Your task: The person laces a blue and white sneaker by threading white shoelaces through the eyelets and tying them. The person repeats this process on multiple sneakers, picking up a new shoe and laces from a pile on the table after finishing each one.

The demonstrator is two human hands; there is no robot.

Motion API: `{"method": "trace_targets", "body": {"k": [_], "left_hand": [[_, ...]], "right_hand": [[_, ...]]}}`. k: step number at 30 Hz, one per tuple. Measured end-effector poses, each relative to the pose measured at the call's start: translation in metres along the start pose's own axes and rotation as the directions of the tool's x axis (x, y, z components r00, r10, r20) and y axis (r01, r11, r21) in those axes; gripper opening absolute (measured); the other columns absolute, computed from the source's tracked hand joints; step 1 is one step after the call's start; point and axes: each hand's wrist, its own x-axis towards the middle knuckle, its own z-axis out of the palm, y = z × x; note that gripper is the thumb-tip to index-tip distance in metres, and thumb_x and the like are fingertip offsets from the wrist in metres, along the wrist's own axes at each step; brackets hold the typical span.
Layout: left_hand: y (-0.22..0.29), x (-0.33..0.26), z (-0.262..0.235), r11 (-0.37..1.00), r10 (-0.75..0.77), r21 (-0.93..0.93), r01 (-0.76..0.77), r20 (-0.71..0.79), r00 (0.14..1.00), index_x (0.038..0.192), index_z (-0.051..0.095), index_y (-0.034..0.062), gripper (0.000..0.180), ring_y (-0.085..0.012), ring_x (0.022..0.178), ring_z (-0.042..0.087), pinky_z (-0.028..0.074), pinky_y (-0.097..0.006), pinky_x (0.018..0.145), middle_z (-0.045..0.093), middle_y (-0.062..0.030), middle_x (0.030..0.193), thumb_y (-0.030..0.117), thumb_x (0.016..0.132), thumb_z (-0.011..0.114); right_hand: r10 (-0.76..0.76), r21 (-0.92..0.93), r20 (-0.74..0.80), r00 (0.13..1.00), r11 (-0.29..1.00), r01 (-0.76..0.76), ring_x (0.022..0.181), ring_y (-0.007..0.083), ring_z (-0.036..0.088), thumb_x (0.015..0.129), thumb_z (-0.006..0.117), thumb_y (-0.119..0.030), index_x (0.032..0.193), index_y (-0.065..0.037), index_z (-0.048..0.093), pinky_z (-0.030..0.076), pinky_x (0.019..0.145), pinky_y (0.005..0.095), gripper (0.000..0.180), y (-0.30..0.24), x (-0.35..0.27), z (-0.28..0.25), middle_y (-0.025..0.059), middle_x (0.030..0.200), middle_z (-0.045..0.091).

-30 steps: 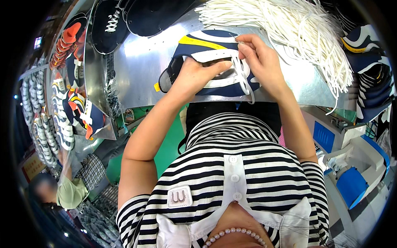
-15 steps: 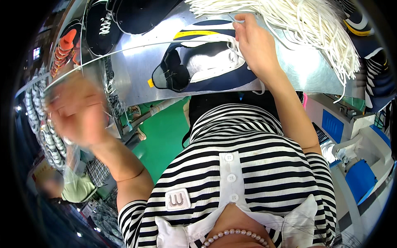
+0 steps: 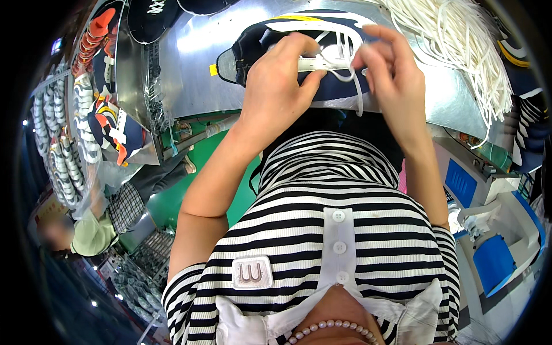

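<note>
My left hand [image 3: 276,86] pins the navy shoe upper [image 3: 259,46] on the bench [image 3: 190,69]; my right hand [image 3: 385,69] pinches the white lace [image 3: 345,54]. I should pull evenly.

Left hand [image 3: 280,86] and right hand [image 3: 388,72] raised, fingers pinched.

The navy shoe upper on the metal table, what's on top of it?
Both hands rest on the navy shoe upper: left hand, right hand, working a white lace. The upper's middle is hidden beneath them.
</note>
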Motion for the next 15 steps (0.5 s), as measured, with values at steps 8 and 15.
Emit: {"method": "trace_targets", "body": {"k": [8, 15], "left_hand": [[-0.007, 0.007, -0.007, 0.979, -0.196, -0.037, 0.201, 0.097, 0.976, 0.105, 0.058, 0.001, 0.035, -0.024, 0.081, 0.07, 0.053, -0.032, 0.073, 0.07, -0.0139, 0.087, 0.013, 0.079, 0.078], [-0.013, 0.001, 0.002, 0.993, -0.06, -0.108, 0.055, -0.044, 0.997, 0.104, 0.054, 0.0, 0.039, -0.025, 0.08, 0.07, 0.053, -0.031, 0.071, 0.069, -0.0138, 0.087, 0.011, 0.077, 0.081]], "right_hand": [[0.069, 0.032, 0.123, 0.99, 0.997, -0.073, 0.064, 0.0167, 0.064, 0.097, 0.059, -0.012, 0.118, -0.002, 0.05, 0.048, 0.059, 0.0278, 0.024, 0.005, -0.037, 0.009, 0.0094, 0.079, 0.069], [0.141, -0.003, 0.182, 0.973, 0.99, -0.142, 0.064, 0.0054, 0.056, 0.098, 0.058, -0.01, 0.112, -0.001, 0.052, 0.043, 0.056, 0.0208, 0.018, 0.01, -0.021, 0.016, 0.0038, 0.074, 0.067]]}}
